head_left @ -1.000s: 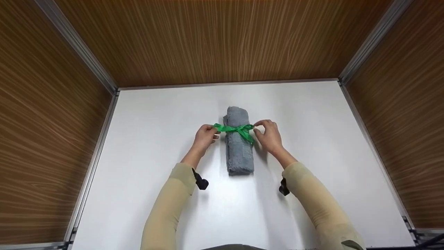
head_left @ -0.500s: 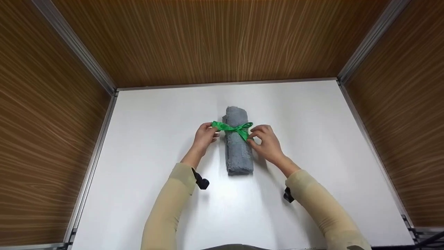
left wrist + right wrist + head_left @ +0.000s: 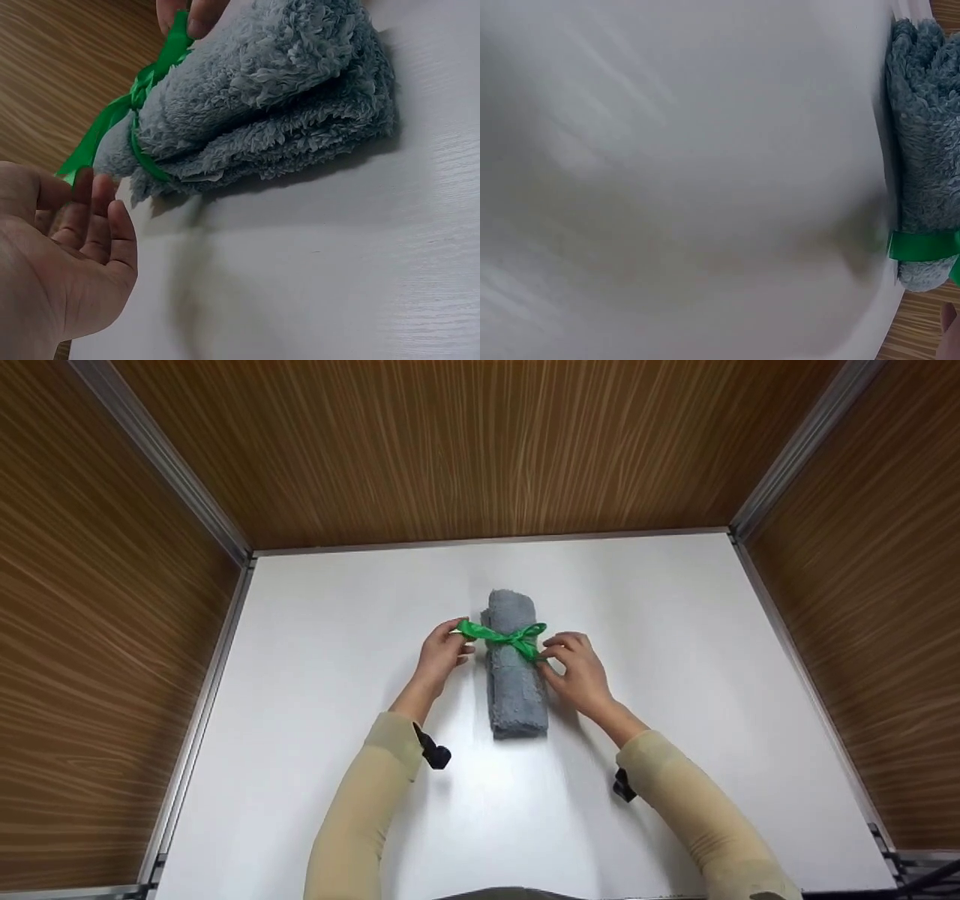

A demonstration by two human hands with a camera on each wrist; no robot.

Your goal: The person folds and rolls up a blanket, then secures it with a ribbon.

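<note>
I see the rolled grey towel (image 3: 514, 671) lying lengthwise mid-table (image 3: 315, 697), a green ribbon (image 3: 504, 637) tied in a bow round its far half.

Left hand (image 3: 441, 654): fingertips at the left end of the ribbon. From the head view it looks pinched; the left wrist view shows the fingers only loosely curled, the ribbon end just past them, so I cannot tell how firm the hold is.

Right hand (image 3: 574, 671): fingers bent, tips pinching the ribbon's right tail against the towel's side.

Risks, my judgement:
- Pulling a tail rather than a loop would undo the bow.
- Uneven pull could roll the towel or slide the band off its end.
- A slack left hold lets the ribbon slip free.
</note>
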